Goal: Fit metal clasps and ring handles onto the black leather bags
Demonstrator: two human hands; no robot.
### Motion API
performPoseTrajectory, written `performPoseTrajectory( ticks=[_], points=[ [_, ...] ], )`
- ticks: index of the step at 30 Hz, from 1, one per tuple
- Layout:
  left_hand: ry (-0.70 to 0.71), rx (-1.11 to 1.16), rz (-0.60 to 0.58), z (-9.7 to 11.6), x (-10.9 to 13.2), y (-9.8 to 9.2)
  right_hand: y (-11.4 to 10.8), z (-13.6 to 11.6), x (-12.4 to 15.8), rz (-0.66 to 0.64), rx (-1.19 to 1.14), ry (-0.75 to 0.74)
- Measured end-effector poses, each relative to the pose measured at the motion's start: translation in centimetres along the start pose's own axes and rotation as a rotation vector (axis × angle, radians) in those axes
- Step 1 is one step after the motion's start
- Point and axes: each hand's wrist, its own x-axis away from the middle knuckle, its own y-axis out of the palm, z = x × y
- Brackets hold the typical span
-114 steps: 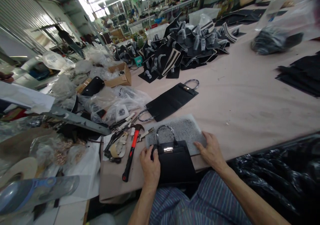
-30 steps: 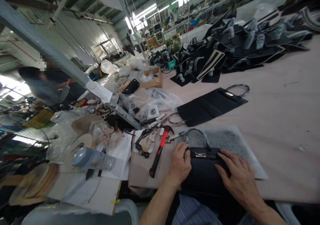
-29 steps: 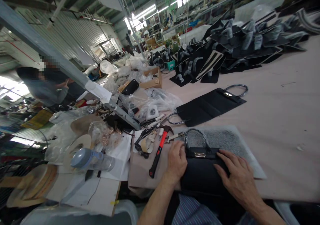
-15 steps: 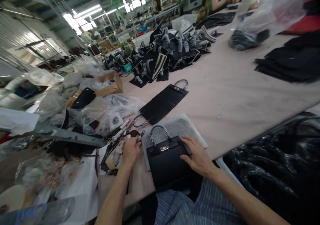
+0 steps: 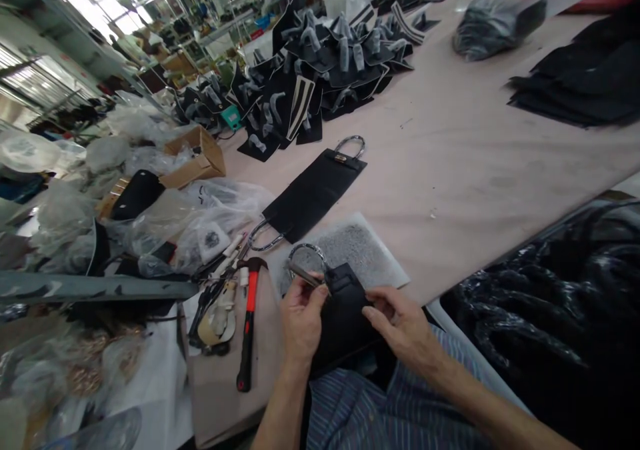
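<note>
Pinching with thumb and forefinger, my left hand point(image 5: 301, 317) holds a thin metal tool point(image 5: 306, 275) at the bag point(image 5: 345, 307) top. My right hand point(image 5: 400, 327) closes on its right edge, at the table point(image 5: 475, 170) rim above my lap. I judge the bag light, semi-stiff and scuff-prone: grip the edges, not the handle point(image 5: 306, 250). Half a second ago it lay flat on the pad point(image 5: 365, 250), with my left hand beside the hammer point(image 5: 249, 317).
</note>
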Motion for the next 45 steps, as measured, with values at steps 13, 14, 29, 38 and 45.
performPoseTrajectory(
  ticks=[13, 14, 29, 38, 45],
  points=[
    [0.465, -0.496, -0.292, 1.5, 1.5, 2.1, -0.9, -1.3, -1.9, 0.046, -0.589, 0.583],
    [0.460, -0.563, -0.240, 1.4, 0.7, 1.5, -1.6, -1.0, -2.0, 0.035, -0.585, 0.612],
    [-0.132, -0.929, -0.388, 2.0, -3.7, 0.4, -0.7, -1.1, -0.1, -0.316, -0.331, 0.610],
    [-0.324, -0.604, -0.622, 2.5, -2.1, -0.1, 0.1, -2.9, 0.5, -0.408, -0.539, 0.832],
    [-0.568, -0.280, -0.578, 2.5, -0.8, 0.2, 0.8, -3.3, 1.5, -0.394, -0.740, 0.993]
  ],
)
